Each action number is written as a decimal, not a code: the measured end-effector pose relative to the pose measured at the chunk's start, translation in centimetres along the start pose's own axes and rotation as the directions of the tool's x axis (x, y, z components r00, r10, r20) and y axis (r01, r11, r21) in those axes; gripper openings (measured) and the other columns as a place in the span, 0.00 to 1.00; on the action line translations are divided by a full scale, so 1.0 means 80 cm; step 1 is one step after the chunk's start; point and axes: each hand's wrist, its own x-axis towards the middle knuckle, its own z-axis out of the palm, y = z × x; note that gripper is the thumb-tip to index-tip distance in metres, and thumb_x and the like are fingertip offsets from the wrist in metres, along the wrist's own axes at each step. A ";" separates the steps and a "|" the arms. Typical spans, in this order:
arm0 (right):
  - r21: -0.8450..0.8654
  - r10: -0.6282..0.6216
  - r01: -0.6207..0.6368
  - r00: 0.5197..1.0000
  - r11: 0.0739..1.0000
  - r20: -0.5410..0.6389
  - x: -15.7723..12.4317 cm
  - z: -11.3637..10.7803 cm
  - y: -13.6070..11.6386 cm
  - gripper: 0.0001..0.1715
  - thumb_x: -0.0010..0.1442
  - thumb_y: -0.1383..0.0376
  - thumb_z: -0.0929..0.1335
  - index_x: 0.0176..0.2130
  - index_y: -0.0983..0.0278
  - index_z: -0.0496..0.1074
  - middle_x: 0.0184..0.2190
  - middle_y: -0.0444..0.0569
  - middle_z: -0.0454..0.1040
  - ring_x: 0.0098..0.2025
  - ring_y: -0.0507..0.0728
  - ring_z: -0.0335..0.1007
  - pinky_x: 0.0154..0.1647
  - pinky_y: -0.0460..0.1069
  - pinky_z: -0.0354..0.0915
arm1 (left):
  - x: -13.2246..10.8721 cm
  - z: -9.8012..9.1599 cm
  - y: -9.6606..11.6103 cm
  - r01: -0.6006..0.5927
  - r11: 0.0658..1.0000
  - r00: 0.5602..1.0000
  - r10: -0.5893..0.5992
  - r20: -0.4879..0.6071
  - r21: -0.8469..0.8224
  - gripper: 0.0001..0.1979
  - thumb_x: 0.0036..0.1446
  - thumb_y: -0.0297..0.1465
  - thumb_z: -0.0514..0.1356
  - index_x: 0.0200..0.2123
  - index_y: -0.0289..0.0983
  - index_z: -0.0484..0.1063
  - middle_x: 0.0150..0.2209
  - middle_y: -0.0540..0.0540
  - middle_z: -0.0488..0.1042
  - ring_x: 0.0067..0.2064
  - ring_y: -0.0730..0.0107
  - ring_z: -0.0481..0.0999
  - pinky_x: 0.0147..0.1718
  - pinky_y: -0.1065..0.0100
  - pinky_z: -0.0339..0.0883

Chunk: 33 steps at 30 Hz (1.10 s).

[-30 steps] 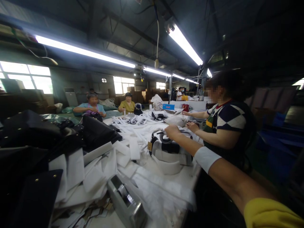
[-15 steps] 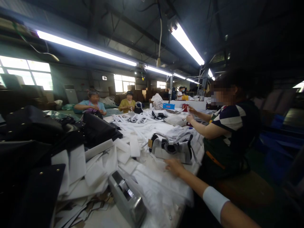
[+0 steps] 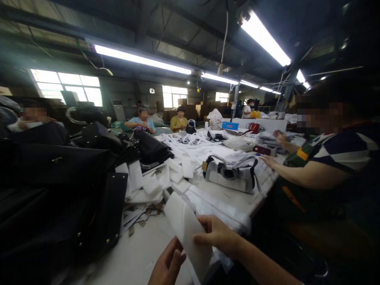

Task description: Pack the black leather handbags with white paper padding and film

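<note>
Half a second earlier the right hand [image 3: 218,235] had been stretched out over the heap of wrapping. It had since drawn back close to the body, and the left hand [image 3: 168,263] had come up to join it. Between them they held a white, thin, soft sheet of packing material [image 3: 185,229], raised just above the pale surface [image 3: 133,253]. The right fingers [image 3: 204,239] pinched its right edge, and the left fingers [image 3: 178,257] curled closed on its lower left edge. Beyond the fingers, well apart, lay a black-and-white handbag [image 3: 231,176]. To the left of the fingers were loose white sheets [image 3: 148,184] and a pile of black leather bags with brass studs [image 3: 59,190]. To the right, a co-worker's hand [image 3: 268,160] rested on the surface.
</note>
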 end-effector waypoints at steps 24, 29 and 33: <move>-0.781 -0.420 0.189 0.902 0.595 -0.102 -0.086 0.147 0.107 0.36 0.56 0.75 0.63 0.61 0.55 0.67 0.55 0.48 0.74 0.55 0.59 0.73 0.56 0.50 0.68 | -0.064 -0.070 -0.003 0.032 0.971 0.968 -0.089 -0.235 -0.238 0.32 0.54 0.43 0.67 0.60 0.41 0.65 0.59 0.38 0.71 0.58 0.53 0.72 0.54 0.58 0.68; -0.883 -0.520 0.232 0.854 0.408 -0.016 -0.090 0.147 0.118 0.46 0.52 0.79 0.62 0.65 0.53 0.61 0.56 0.45 0.74 0.54 0.58 0.74 0.55 0.50 0.70 | -0.076 -0.072 0.002 0.046 0.979 0.998 -0.054 -0.039 -0.197 0.28 0.58 0.48 0.61 0.57 0.40 0.70 0.61 0.38 0.69 0.61 0.50 0.68 0.60 0.51 0.61; -0.883 -0.530 0.253 0.848 0.396 0.004 -0.090 0.143 0.123 0.45 0.52 0.80 0.61 0.65 0.53 0.62 0.54 0.45 0.75 0.52 0.58 0.75 0.54 0.52 0.71 | -0.076 -0.074 0.013 0.109 0.986 0.993 -0.101 0.062 -0.127 0.24 0.59 0.43 0.62 0.54 0.36 0.73 0.56 0.36 0.74 0.59 0.50 0.70 0.61 0.50 0.60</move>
